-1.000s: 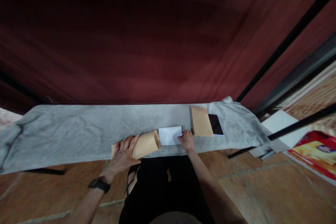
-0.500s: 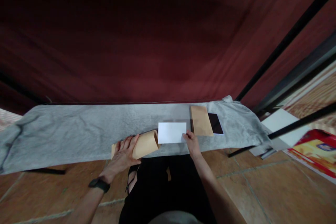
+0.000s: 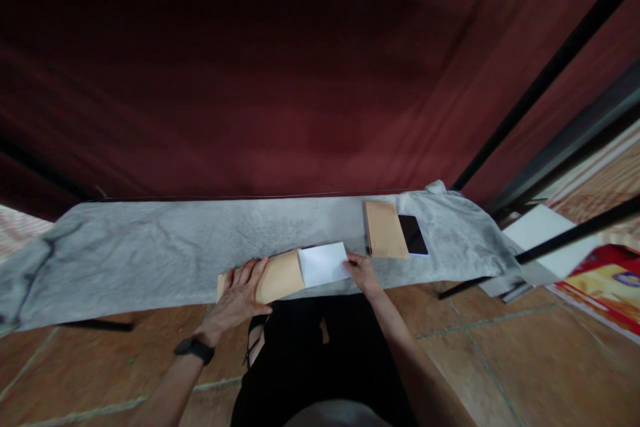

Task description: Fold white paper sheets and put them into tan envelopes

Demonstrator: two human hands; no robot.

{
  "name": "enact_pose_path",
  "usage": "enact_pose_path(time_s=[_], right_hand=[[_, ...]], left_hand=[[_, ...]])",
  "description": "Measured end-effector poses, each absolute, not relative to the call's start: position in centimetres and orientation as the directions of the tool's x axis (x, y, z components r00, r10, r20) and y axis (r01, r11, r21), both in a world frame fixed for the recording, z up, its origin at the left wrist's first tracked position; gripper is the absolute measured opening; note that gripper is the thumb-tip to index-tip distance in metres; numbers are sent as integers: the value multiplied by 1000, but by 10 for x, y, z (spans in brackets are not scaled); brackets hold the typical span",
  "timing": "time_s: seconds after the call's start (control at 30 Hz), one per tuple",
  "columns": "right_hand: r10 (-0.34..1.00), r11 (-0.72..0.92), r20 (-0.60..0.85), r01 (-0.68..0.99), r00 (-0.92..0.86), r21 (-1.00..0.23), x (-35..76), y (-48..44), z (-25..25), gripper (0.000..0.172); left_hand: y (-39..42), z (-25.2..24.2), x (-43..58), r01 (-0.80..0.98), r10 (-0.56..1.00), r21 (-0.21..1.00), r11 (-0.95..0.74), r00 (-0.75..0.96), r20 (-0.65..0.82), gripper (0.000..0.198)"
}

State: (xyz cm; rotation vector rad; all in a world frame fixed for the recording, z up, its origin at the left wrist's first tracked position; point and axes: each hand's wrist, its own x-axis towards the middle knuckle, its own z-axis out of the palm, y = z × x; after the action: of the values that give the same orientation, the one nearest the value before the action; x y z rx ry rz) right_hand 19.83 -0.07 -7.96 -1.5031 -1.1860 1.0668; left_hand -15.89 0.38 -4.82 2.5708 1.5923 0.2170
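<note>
My left hand [image 3: 243, 290] grips the left part of a brown paper envelope [image 3: 281, 277], its fingers over the top and the thumb at the near edge. The envelope lies on the grey cloth, its right end facing my right hand. My right hand [image 3: 363, 272] pinches the right edge of a white sheet of paper [image 3: 323, 263] between thumb and fingers. The paper's left end meets the envelope's mouth and seems to be just inside it; how far in is hidden.
The grey cloth [image 3: 165, 233] covers a narrow bench before a dark red panel [image 3: 300, 113]. Right of my hands lie several stacked brown envelopes [image 3: 387, 230], partly over a dark-screened phone or tablet [image 3: 414, 235]. A red and yellow package [image 3: 607, 283] is at the far right.
The white paper has moved down and tilted, its left end now at the envelope's mouth. The envelope, bulged open before, now lies flatter. My left hand keeps its hold.
</note>
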Motion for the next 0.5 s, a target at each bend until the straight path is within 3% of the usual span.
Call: enact_pose_path(time_s=[0.5], right_hand=[[982, -147, -136, 80, 128, -986, 144, 2, -87, 20]], left_hand=[[8, -38, -112, 817, 851, 247, -521, 520, 76, 122]])
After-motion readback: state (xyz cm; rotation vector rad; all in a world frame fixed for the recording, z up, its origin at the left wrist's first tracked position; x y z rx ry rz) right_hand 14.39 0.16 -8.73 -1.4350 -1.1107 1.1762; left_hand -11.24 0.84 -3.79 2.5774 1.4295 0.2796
